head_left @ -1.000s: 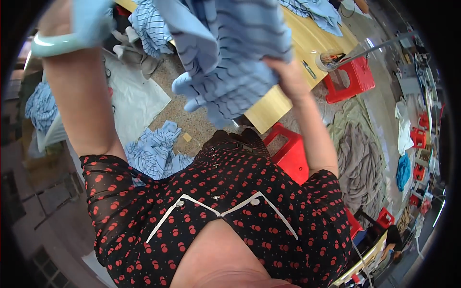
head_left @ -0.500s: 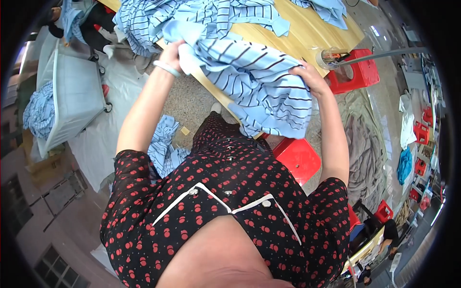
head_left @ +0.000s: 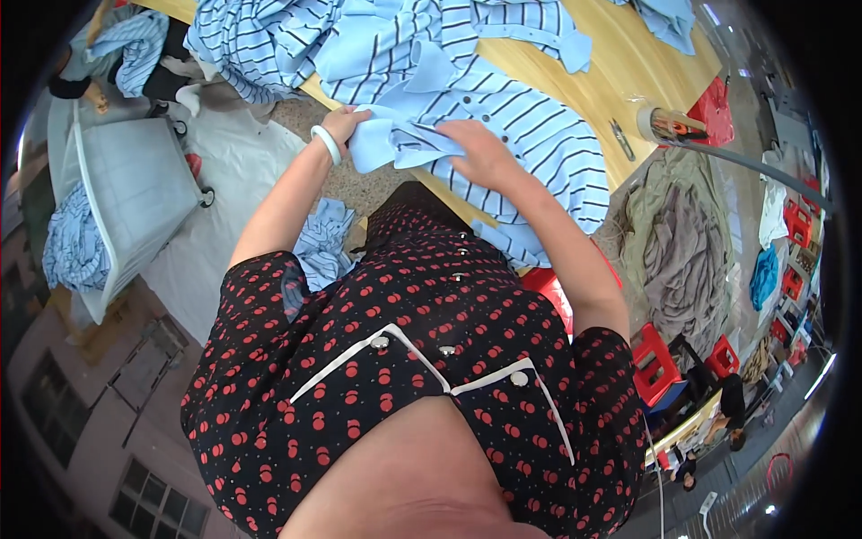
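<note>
A light blue striped shirt (head_left: 548, 148) with dark buttons lies spread over the table's near edge. My left hand (head_left: 344, 124), with a white bracelet at the wrist, pinches the outer end of its plain blue cuff or collar piece (head_left: 382, 144); which of the two I cannot tell. At the other end of that piece, my right hand (head_left: 485, 154) is closed on the cloth, its fingertips partly hidden by folds. Just beyond both hands, more striped shirts (head_left: 260, 40) are heaped on the table.
The wooden table (head_left: 646, 72) bears small metal thread snips (head_left: 621, 139) and a round tub of tools (head_left: 669, 124) near its right corner. A wheeled bin (head_left: 144, 180) stands left. Striped cloth (head_left: 325, 238) lies on the floor; grey-brown cloth (head_left: 678, 260) is piled right. Another person's hand (head_left: 96, 97) shows far left.
The shirt, earlier lifted between my hands, now lies flatter on the table with its buttons showing. My right hand has moved left from its side to the plain blue piece.
</note>
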### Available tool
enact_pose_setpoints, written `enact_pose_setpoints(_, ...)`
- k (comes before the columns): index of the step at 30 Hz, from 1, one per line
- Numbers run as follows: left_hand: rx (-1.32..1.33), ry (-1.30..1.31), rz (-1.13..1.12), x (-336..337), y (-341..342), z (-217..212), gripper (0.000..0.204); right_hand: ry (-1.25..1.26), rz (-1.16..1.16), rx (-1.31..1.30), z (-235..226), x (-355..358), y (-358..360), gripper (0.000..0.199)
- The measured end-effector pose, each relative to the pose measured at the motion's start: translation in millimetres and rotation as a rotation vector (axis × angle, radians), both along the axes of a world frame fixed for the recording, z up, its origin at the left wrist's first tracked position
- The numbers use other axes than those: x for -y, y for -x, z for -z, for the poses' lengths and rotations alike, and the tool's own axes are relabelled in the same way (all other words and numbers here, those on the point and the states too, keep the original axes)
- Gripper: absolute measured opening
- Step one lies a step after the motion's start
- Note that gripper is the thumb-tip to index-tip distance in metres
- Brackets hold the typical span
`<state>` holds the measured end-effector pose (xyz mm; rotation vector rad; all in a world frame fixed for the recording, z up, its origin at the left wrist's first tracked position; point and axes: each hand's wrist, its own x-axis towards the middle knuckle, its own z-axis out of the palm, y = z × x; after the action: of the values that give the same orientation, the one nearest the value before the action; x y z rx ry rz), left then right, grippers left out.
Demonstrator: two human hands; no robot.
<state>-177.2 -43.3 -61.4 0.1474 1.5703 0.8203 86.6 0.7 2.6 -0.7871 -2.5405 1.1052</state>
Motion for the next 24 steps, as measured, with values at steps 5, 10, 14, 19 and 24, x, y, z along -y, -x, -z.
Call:
enact_pose_setpoints(5,-0.086,0.108,0.249,-11,18,2,0.026,0.037,-0.115,0.1,6,17,42,0.026)
enact_pose_setpoints(10,-1.1,-0.685,0.481,-23,-23,-51,0.018,0.049,0.036,0.122,4,20,47,0.015)
enact_pose_setpoints(14,-0.199,-0.346,0.578,-44,-71,-40,0.015,0.101,0.079,0.215,-9,27,46,0.015)
enact_pose_setpoints(19,0.493,0.079,-0.056,-64,-105,13,0.033,0.167,0.041,0.174,-26,41,36,0.016)
enact_pose_setpoints(24,0.026,-0.104,-0.169,-66,-123,15,0.037,0.223,0.165,0.161,-36,41,24,0.016)
